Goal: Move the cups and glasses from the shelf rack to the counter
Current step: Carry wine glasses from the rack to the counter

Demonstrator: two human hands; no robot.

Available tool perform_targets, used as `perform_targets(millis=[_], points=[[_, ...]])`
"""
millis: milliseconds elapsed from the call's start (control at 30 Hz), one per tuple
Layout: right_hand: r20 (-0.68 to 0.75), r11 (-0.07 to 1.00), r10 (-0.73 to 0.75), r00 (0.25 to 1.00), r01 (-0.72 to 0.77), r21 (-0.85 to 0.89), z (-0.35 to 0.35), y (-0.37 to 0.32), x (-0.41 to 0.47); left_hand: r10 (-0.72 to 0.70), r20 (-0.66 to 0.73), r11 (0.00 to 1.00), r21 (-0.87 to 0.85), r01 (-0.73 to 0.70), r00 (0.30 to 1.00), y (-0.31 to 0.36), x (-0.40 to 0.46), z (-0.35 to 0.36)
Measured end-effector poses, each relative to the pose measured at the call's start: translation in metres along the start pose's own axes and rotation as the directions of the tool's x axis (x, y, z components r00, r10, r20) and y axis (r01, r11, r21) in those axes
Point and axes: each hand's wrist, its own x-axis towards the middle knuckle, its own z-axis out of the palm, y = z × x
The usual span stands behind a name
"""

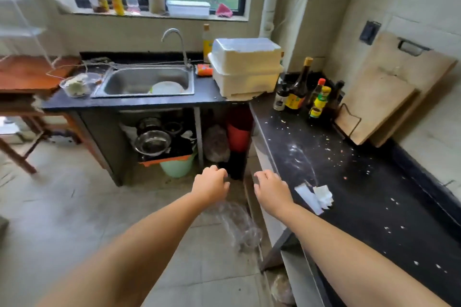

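Head view cuts off the blurred white rack [17,7] at left, no cups discernible; both left hand [210,184] and right hand [272,192] hover empty, fingers loosely curled, beside the crumb-speckled black counter [361,182].

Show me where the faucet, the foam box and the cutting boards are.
faucet [177,42]: head view, on its curved neck.
foam box [245,67]: head view, on its front wall.
cutting boards [379,104]: head view, on the face of the front board.

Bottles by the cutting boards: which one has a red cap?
The slim dark bottle behind the yellow-labelled, green-capped one; the tallest bottle has a tan top.
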Motion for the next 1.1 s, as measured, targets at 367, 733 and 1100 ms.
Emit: perform_targets(millis=[367,733,1100], points=[[0.072,0.969,-0.247,0.966,0.245,0.036,0.055,-0.264,0.069,-0.233,-0.096,0.972,0.015,0.236,0.968,-0.248,-0.059,-0.078],[0.046,0.855,-0.516,0.855,0.512,0.088,0.069,-0.512,0.112,-0.481,-0.207,0.876,-0.085,0.474,0.852,-0.447,-0.112,-0.177],[0.016,0.765,-0.636,0.772,0.627,0.15,0.074,-0.662,0.222,-0.519,-0.288,0.853,-0.103,0.512,0.805,-0.582,-0.057,-0.257]])
